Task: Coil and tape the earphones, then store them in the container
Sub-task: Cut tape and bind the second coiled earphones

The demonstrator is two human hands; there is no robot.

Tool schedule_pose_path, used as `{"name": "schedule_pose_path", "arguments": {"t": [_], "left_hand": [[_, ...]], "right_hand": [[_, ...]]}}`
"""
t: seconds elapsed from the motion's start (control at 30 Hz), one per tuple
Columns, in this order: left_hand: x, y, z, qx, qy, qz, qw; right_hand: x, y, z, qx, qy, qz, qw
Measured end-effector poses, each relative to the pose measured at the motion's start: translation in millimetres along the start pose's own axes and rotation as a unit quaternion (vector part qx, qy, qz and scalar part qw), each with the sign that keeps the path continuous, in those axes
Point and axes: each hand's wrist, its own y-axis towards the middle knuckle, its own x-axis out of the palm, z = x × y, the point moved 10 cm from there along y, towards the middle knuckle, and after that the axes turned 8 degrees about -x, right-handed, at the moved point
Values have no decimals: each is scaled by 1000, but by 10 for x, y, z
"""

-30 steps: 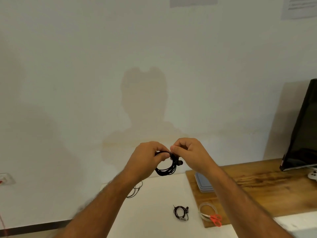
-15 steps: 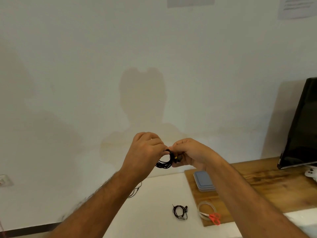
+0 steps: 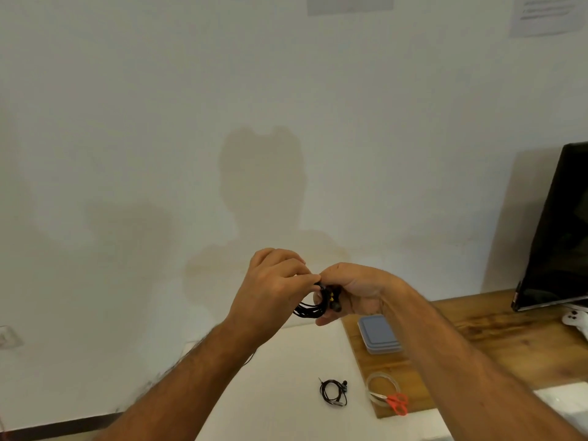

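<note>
Both hands are raised in front of the wall, above the table. A black coil of earphones sits between them: my left hand pinches its top with thumb and fingers, and my right hand cups and grips the side where the earbuds bunch. Part of the coil is hidden inside my right palm. A second coiled pair of earphones lies on the white table. A shut blue-lidded container rests on the wooden board. A clear tape roll and red-handled scissors lie near the board's front edge.
The wooden board covers the right of the white table. A dark monitor leans at the far right, with a white object beside its base. Another thin black cable peeks out beside my left forearm.
The coil has been squeezed from an open hanging loop into a tighter bunch. My right hand turned palm-up around it and my left hand closed in over the top.
</note>
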Motion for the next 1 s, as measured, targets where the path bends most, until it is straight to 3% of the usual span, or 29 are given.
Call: {"name": "schedule_pose_path", "arguments": {"t": [0.27,0.37,0.5,0.63,0.77,1.0], "left_hand": [[-14,-20,-7,-11,-29,-6,999],[36,9,-13,-33,-36,-38,998],[187,3,-242,-139,-80,-103,982],[195,10,-398,-241,-129,-127,954],[294,-111,-559,-363,-191,-162,898],[508,-341,-651,-516,-384,-178,745]], "right_hand": [[15,9,7,-6,-50,-2,999],[-54,34,-2,-23,-86,49,995],[-204,-23,-300,-144,-127,135,972],[-214,-107,-435,-215,-136,112,961],[-228,-118,-448,-236,-211,108,943],[-163,-169,-554,-263,-329,142,896]]}}
